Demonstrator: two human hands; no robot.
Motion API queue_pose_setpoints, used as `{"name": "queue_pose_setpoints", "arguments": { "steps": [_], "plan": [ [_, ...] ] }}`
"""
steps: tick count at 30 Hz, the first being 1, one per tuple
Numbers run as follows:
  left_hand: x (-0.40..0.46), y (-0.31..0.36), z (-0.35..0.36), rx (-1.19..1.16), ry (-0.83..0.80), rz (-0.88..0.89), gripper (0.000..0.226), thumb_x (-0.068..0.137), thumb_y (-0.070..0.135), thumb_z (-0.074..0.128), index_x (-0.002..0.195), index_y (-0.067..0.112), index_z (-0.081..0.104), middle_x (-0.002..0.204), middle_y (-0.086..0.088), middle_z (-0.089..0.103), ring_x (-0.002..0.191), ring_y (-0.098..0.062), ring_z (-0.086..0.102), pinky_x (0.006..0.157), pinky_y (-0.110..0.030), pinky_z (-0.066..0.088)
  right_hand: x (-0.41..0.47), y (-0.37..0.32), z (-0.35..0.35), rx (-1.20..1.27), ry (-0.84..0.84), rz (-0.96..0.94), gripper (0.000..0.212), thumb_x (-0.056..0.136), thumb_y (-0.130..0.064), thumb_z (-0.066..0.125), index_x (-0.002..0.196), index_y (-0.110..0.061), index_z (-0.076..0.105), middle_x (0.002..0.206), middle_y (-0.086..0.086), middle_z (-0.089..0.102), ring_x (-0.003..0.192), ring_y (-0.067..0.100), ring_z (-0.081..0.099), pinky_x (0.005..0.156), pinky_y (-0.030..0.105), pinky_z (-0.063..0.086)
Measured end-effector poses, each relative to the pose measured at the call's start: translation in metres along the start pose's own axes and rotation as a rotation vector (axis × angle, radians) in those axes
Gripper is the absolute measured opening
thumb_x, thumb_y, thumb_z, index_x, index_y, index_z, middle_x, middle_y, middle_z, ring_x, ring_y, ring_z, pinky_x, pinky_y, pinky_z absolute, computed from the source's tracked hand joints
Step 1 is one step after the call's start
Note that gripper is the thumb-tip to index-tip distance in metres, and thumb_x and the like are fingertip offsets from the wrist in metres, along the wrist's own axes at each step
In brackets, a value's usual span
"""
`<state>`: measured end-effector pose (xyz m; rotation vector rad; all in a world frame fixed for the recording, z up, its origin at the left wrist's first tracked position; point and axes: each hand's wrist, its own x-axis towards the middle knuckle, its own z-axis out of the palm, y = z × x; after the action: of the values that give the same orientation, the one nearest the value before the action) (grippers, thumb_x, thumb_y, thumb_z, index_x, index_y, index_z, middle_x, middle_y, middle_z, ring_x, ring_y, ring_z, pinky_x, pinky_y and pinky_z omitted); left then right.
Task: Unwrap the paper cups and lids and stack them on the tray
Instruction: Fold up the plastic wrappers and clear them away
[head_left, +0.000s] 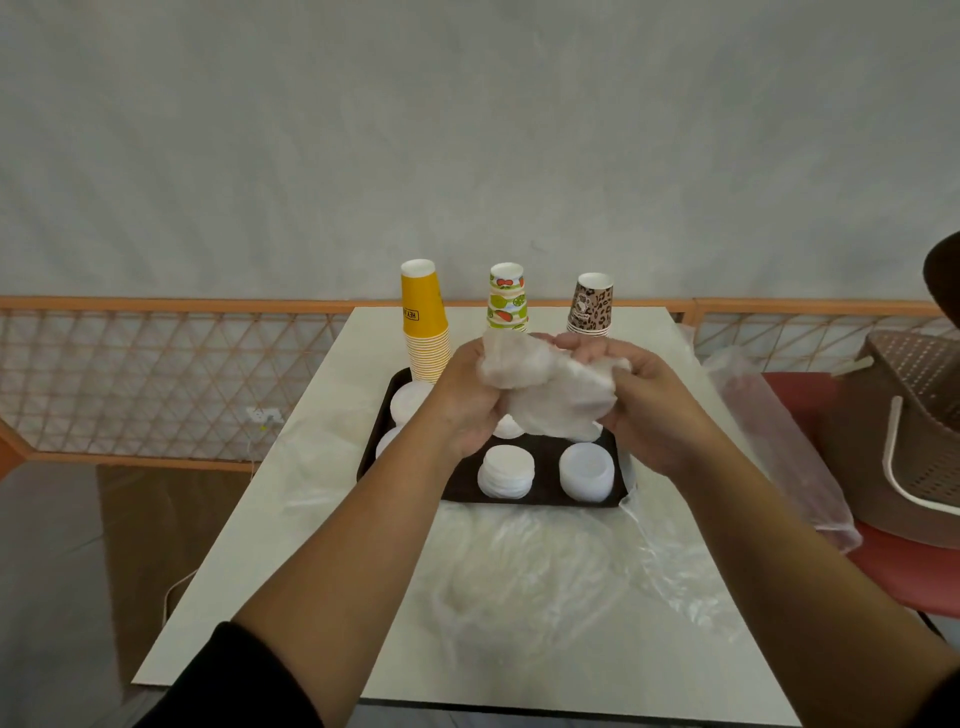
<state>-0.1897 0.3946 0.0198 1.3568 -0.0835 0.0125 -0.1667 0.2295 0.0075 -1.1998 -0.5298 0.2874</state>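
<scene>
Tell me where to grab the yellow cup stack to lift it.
Grip the yellow cup stack low, around the band of nested rims, from its left side. The cups stand upside down and narrow upward, so a high grip may lift only the top cup. The hands and the wrapper crowd its right.

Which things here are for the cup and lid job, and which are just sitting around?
For the job:
yellow cup stack
fruit-print cup stack
leopard-print cup stack
white lid stacks
black tray
crumpled plastic wrap, held by left hand and right hand

Just lying about:
brown basket
red chair
empty plastic wrappers on the table
</scene>
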Motion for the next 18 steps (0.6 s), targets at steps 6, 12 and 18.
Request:
{"name": "queue_pose_setpoints", "arguments": {
  "steps": [6, 12, 18],
  "plan": [
    [0.003, 0.010, 0.003, 0.046, -0.006, 0.023, 0.026, 0.086, -0.005, 0.043, 0.080, 0.010, 0.064, 0.087, -0.002, 0.065, 0.074, -0.014, 0.062, 0.058, -0.019, 0.050, -0.007, -0.004, -0.013, 0.034, -0.033, 0.241, 0.079, 0.059, -0.059, 0.077, 0.127, -0.025, 0.056, 0.132, 0.004, 0.058, 0.114, 0.025, 0.060, 0.090, 0.045, 0.051],
    [0.005, 0.013, 0.001, 0.532, 0.070, 0.286, 0.038, 0.079, -0.016, 0.045, 0.098, 0.009, 0.067, 0.108, -0.001, 0.062, 0.098, -0.006, 0.059, 0.080, -0.012, 0.046, -0.007, 0.009, -0.008, -0.346, 0.327, 0.077, 0.032, 0.074, -0.020, 0.071, 0.105, -0.010, 0.068, 0.093, 0.011, 0.070, 0.087, 0.025, 0.066, 0.080, 0.042, 0.055],
    [-0.031, -0.010, 0.037, 0.895, 0.255, 1.049, 0.032, 0.085, -0.001, 0.040, 0.108, 0.000, 0.063, 0.114, -0.010, 0.060, 0.107, -0.022, 0.052, 0.096, -0.027, 0.040, -0.004, 0.011, -0.006, -0.446, 0.710, -0.131, 0.015, 0.086, -0.006, 0.064, 0.091, -0.020, 0.067, 0.082, 0.009, 0.070, 0.076, 0.023, 0.066, 0.077, 0.047, 0.057]
  ]
}}
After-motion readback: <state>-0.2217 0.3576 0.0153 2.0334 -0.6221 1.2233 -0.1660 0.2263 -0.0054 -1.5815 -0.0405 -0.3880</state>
